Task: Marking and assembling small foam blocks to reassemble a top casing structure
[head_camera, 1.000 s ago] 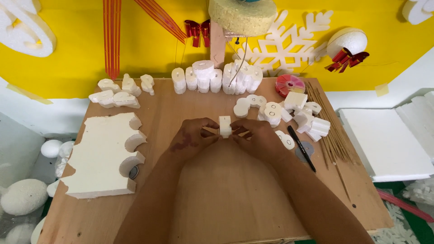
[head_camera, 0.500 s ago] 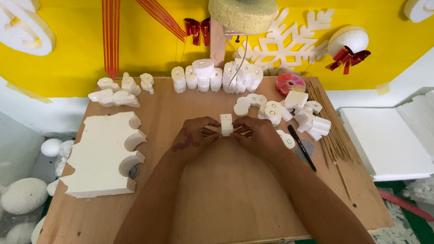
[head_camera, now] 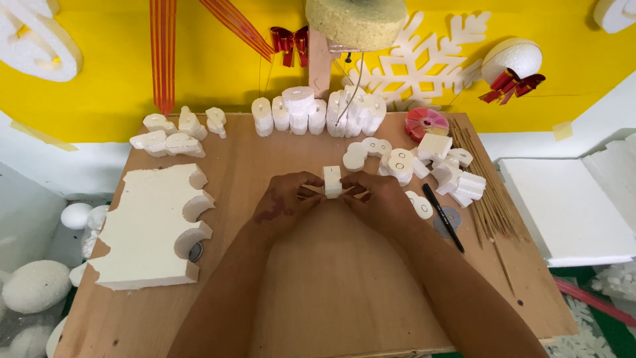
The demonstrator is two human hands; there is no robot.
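A small white foam block (head_camera: 332,181) stands upright at the middle of the wooden table (head_camera: 318,292). My left hand (head_camera: 286,201) pinches it from the left and my right hand (head_camera: 379,201) from the right. Thin wooden sticks poke out between my fingertips on both sides of the block. Both forearms reach in from the bottom of the view.
A large cut-out foam slab (head_camera: 154,225) lies at the left. Foam shapes (head_camera: 318,113) line the far edge, and more pile (head_camera: 424,166) at the right beside a bundle of skewers (head_camera: 487,185), a black pen (head_camera: 442,216) and a red ribbon spool (head_camera: 426,123). White foam sheets (head_camera: 570,205) sit off the table's right.
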